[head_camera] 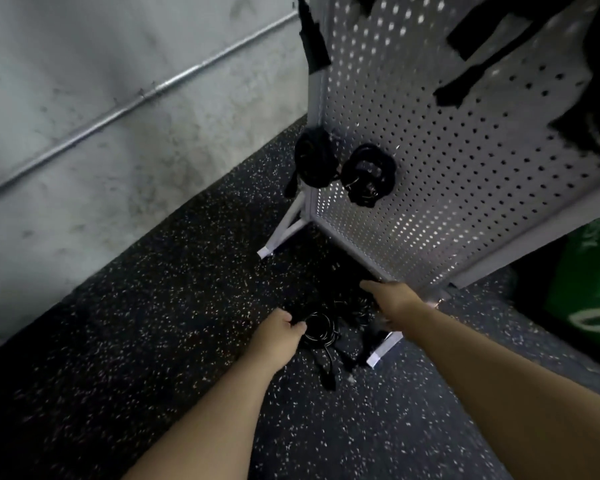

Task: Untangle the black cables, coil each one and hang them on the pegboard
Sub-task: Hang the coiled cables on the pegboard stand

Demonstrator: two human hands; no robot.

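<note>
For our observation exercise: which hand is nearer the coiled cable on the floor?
Left. The left hand holds the coiled cable at its left edge; the right hand is apart, up and right of it, near the pegboard.

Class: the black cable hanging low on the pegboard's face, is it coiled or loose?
Coiled: the cable forms a round bundle against the pegboard.

Wall (84, 81): grey concrete, stained and scuffed, up and to the left of the fingers (374, 287).
Pipe (136, 102): thin metal, slanting across the wall.
Floor (153, 341): black rubber with white flecks, beneath and all around the fingers.
Green object (589, 289): white lettering, far right of the fingers, cut off by the frame edge; kind unclear.
Light: dim.
</note>
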